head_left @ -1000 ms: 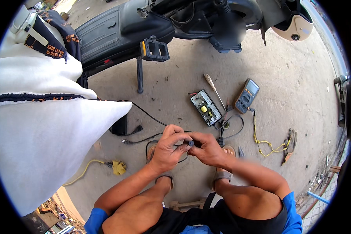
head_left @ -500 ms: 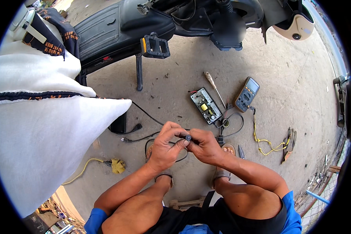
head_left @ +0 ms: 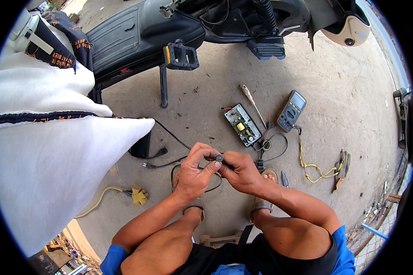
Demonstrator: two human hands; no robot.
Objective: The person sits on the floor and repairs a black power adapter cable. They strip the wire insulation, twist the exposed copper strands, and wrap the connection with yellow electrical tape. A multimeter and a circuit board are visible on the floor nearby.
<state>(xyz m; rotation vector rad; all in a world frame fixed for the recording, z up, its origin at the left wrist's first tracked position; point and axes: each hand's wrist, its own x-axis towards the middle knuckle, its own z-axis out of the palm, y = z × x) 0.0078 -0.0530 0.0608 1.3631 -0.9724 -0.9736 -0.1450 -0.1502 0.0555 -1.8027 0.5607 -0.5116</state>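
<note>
A small dark cylindrical piece [head_left: 219, 158] was pinched between the thumb and fingers of the left hand [head_left: 193, 172] and was grasped from the other side by the right hand [head_left: 242, 173]. Its end was exposed beside the left thumb's tip. An open circuit-board case [head_left: 242, 125] was seen on the ground [head_left: 328, 78], beyond the hands.

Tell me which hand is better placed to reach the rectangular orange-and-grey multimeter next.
Right, likely: the multimeter lies ahead and rightward, nearer the right hand than the left hand. Both hands hold a small, dark, cylindrical piece.
</note>
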